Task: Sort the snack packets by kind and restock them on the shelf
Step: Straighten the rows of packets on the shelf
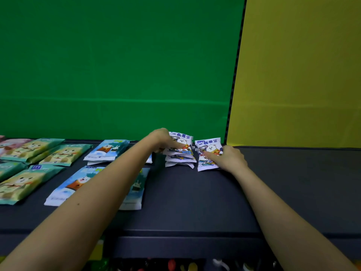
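At the shelf [195, 202] rear, left hand [162, 139] clasps the white packet stack [180, 155], right hand [230, 159] presses straight fingers [210, 154] on a single white packet [207, 147] (light, slippery film, probably best pinched at sealed edges).

Left grip [162, 140] and right grip [231, 159] are bare hands. Left forearm [101, 184] and right forearm [273, 208] bare, uncovered as far as they show. One small dark mole [78, 204] on left forearm, well back from left grip, elbow side.
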`<state>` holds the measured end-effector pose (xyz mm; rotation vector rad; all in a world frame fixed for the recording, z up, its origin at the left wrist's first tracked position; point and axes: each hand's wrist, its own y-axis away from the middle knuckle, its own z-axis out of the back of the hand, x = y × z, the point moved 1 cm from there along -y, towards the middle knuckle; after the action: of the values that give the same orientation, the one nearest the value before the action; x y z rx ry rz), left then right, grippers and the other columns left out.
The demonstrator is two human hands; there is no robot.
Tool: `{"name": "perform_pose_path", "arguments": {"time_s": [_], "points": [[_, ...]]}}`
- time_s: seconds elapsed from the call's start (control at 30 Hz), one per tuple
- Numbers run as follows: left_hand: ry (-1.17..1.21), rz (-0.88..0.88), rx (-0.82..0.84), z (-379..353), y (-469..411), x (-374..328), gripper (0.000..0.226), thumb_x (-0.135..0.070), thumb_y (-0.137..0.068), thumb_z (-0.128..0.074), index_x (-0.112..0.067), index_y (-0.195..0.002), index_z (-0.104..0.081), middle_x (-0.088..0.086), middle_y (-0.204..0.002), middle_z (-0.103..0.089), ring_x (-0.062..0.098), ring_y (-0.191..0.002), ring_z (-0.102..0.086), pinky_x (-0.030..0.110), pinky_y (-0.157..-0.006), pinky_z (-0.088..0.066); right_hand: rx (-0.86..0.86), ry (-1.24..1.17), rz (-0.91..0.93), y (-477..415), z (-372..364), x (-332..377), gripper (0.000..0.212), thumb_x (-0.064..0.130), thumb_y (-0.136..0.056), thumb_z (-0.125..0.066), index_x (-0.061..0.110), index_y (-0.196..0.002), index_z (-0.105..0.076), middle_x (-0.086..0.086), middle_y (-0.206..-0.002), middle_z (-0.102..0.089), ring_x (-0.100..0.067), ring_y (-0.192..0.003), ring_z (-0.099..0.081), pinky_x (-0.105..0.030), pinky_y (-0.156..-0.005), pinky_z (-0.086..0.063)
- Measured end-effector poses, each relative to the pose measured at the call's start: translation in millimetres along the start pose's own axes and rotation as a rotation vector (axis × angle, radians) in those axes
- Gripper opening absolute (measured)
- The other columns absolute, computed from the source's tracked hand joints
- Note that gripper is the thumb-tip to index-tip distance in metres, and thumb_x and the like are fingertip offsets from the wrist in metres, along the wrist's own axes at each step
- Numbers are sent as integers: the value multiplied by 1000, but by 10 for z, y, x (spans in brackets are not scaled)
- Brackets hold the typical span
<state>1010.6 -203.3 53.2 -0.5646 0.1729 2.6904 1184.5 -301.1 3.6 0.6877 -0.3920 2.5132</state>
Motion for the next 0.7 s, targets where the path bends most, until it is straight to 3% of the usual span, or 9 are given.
{"name": "perform_pose_path", "arguments": {"time_s": [0.13,0.27,0.37,0.47,0.53,0.6,0.7], "points": [[-14,0,-58,16,17,11,58,-56,-75,-66,-10,-55,-38,5,-55,-43,20,-55,-41,27,-60,-35,-40,-39,20,5,-29,-28,54,62,-82,-51,9,-88,-45,-16,-114,-57,-34,-107,-53,-34,-72,-37],[181,-9,23,-37,66,81,53,-44,-84,-63,-12,-57,-30,5,-54,-31,18,-48,-27,25,-47,-24,-36,-69,27,7,-29,-28,42,49,-90,-49,7,-86,-44,-18,-109,-57,-35,-106,-52,-31,-70,-33],[317,-33,1,-42,130,109,45,-36,-87,-62,-13,-59,-36,4,-56,-32,16,-48,-26,23,-44,-22,-5,-150,1,-10,44,-21,39,42,-91,-50,8,-74,-42,-12,-94,-50,-30,-91,-48,-30,-69,-32],[463,-75,-50,-2,271,115,40,-27,-87,-64,-13,-57,-40,1,-46,-35,12,-37,-28,14,-34,-19,-20,-214,26,90,225,-13,40,38,-89,-55,12,-64,-38,-9,-81,-46,-23,-80,-43,-33,-57,-27],[522,-109,-37,-1,434,115,33,-28,-85,-66,-10,-62,-49,6,-50,-43,13,-37,-32,15,-38,-20,3,-249,89,265,319,-34,33,35,-89,-56,11,-69,-44,-8,-75,-48,-21,-73,-44,-32,-53,-25],[530,-132,22,-70,647,112,27,-31,-83,-67,-9,-70,-60,10,-62,-55,18,-49,-43,20,-44,-25,85,-323,134,482,333,-120,28,33,-88,-59,12,-73,-50,-3,-72,-54,-18,-71,-49,-31,-58,-31],[419,-161,88,-238,962,118,33,-30,-84,-67,-14,-56,-57,-8,-44,-56,5,-42,-49,14,-41,-36,194,-431,126,780,313,-274,32,36,-85,-62,11,-104,-53,3,-84,-63,-15,-78,-60,-31,-70,-42]]}}
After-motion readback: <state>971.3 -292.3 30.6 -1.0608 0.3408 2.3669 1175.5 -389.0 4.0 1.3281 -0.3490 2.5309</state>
